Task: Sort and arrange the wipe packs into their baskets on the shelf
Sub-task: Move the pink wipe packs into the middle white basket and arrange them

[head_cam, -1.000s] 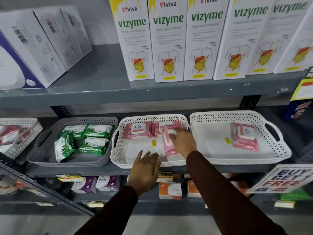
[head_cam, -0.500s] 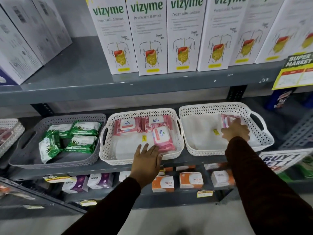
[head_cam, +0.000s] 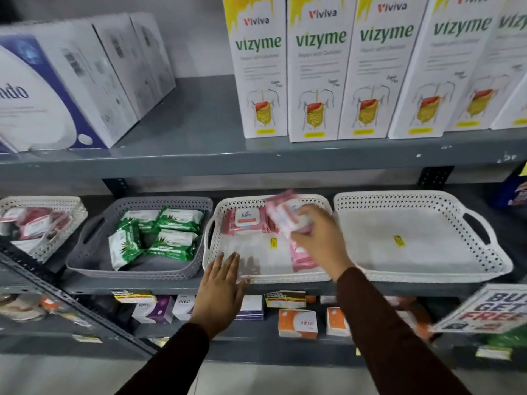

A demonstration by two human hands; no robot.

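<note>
My right hand (head_cam: 319,238) grips a pink wipe pack (head_cam: 285,210), blurred, held over the back right of the middle white basket (head_cam: 211,252). That basket holds a pink Kara pack (head_cam: 246,222) at the back and another pink pack (head_cam: 301,258) partly under my hand. My left hand (head_cam: 221,286) rests flat with spread fingers on the middle basket's front rim. The right white basket (head_cam: 490,260) holds no packs, only a small yellow sticker. Several green wipe packs (head_cam: 159,238) lie in the grey basket (head_cam: 85,260) to the left.
A further white basket (head_cam: 65,232) with red packs sits at far left. Tall Vizyme boxes (head_cam: 316,69) and white boxes (head_cam: 85,81) stand on the shelf above. Small boxes (head_cam: 296,323) line the shelf below, and a promo sign (head_cam: 484,309) juts out at lower right.
My right hand took the pink pack out of the right basket and carried it left over the middle basket. My left hand stayed on the middle basket's rim.
</note>
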